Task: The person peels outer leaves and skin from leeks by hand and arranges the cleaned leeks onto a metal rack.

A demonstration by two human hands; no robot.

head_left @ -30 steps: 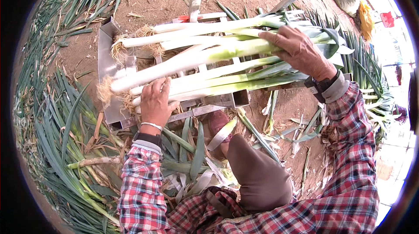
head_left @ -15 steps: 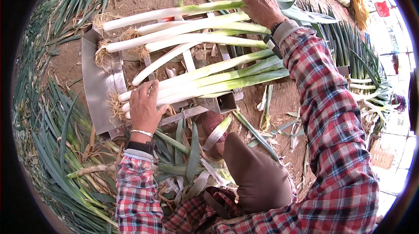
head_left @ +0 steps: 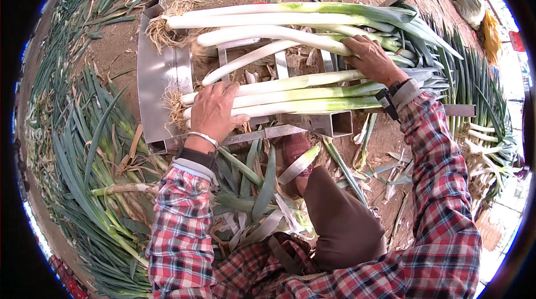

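Several leeks (head_left: 279, 96) with white shafts and green leaves lie crosswise on a metal frame (head_left: 146, 84), their roots to the left by its upright end plate. My left hand (head_left: 215, 110) is wrapped over the white ends of the near leeks, thumb on their near side. My right hand (head_left: 373, 59) grips a bent middle leek (head_left: 268, 33) where its shaft turns green; its fingertips are partly hidden. Another white shaft (head_left: 245, 62) slants between the middle leek and the near group. Along the far side, more leeks (head_left: 268, 19) lie close together, leaves to the right.
Heaps of leeks (head_left: 84, 187) cover the ground at the left, and another pile (head_left: 486, 109) lies at the right. Leaf scraps are scattered over the soil around my shoe (head_left: 295, 151). A square metal tube (head_left: 340, 124) juts from the frame's near side.
My right hand has left the far leek and come nearer, onto the middle one. The far leeks now lie closer together. My left hand stays on the near leeks; the view has shifted.
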